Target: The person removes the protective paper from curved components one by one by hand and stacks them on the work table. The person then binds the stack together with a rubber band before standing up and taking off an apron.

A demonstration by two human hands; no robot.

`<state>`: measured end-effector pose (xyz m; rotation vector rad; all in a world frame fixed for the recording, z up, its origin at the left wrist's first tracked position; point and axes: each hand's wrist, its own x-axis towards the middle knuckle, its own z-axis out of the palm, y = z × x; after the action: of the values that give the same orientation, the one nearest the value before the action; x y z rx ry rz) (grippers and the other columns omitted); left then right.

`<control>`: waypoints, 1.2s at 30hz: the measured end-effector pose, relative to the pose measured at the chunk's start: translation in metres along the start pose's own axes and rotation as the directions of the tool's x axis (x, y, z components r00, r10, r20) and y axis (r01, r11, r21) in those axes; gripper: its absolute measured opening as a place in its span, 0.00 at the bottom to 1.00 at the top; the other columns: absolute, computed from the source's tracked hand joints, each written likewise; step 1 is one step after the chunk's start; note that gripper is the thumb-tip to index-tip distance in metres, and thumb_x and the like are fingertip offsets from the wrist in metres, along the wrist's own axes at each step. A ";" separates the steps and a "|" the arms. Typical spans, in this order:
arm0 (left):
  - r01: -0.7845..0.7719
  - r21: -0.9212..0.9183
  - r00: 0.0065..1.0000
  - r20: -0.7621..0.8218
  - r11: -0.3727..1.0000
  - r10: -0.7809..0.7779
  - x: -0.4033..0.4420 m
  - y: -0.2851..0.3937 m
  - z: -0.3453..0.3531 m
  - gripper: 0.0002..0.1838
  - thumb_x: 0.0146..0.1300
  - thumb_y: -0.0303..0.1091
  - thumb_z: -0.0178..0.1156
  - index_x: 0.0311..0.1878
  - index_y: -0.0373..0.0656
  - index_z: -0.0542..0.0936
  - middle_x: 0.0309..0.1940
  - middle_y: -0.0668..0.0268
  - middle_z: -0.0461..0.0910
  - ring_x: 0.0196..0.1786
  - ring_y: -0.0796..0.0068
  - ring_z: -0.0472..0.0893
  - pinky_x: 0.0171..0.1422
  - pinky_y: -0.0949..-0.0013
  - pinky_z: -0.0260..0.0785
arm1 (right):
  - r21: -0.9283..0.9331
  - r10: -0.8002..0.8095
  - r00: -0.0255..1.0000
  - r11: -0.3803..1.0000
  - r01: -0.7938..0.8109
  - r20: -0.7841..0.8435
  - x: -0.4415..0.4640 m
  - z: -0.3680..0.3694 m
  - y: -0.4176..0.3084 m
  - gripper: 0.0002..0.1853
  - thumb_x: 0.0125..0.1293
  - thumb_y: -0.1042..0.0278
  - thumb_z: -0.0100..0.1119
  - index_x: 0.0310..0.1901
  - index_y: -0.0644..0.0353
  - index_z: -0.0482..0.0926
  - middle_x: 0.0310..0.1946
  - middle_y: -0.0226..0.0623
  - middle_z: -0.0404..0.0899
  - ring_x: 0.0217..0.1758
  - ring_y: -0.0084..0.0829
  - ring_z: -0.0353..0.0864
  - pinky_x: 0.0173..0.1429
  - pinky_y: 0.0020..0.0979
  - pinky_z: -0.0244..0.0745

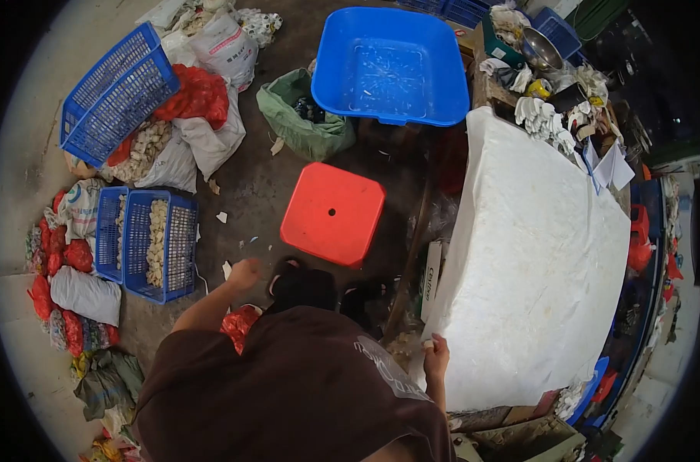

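Observation:
My left hand (244, 274) hangs over the dark floor, left of my feet, its fingers curled; what it holds, if anything, is too small to tell. Near the left edge of the white-covered table (539, 262), my right hand (436, 353) pinches a small pale piece (428, 344). A red square stool (333, 214) with a hole in its middle stands in front of my feet. Beside my left leg lies a red bag (240, 326).
A blue tub (392, 65) and a green sack (300, 123) stand beyond the stool. Blue baskets (182, 245) with pale pieces, sacks and red bags line the left side. White gloves (542, 119) lie at the table's far end.

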<state>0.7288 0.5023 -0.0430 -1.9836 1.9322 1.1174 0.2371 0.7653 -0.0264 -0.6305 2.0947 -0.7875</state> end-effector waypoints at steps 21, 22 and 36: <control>0.265 -0.193 0.962 -0.017 0.945 -0.273 -0.071 -0.389 -0.219 0.17 0.59 0.35 0.56 0.50 0.39 0.77 0.27 0.63 0.80 0.30 0.76 0.81 0.36 0.69 0.72 | -0.418 0.371 0.796 0.893 -0.166 0.477 -0.171 0.297 -0.050 0.23 0.59 0.63 0.58 0.57 0.59 0.72 0.41 0.44 0.80 0.46 0.38 0.79 0.50 0.34 0.72; 0.258 -0.185 0.964 -0.008 0.948 -0.264 -0.077 -0.402 -0.213 0.17 0.59 0.35 0.56 0.50 0.39 0.77 0.27 0.63 0.80 0.30 0.76 0.81 0.36 0.69 0.72 | -0.391 0.424 0.767 0.887 -0.245 0.481 -0.182 0.302 -0.043 0.24 0.58 0.58 0.59 0.56 0.57 0.73 0.45 0.47 0.79 0.52 0.45 0.77 0.54 0.40 0.71; 0.061 -0.072 0.997 0.051 0.996 -0.058 0.003 -0.377 -0.286 0.18 0.56 0.30 0.52 0.50 0.36 0.77 0.28 0.57 0.82 0.30 0.69 0.82 0.36 0.68 0.72 | -0.106 0.327 0.933 0.943 -0.314 0.151 -0.203 0.396 -0.089 0.19 0.59 0.65 0.57 0.52 0.57 0.74 0.40 0.48 0.79 0.44 0.42 0.81 0.44 0.37 0.75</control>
<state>1.1851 0.3918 0.0158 -2.0160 1.8210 1.2268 0.6866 0.7125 -0.0554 -0.3662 2.0129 -0.4510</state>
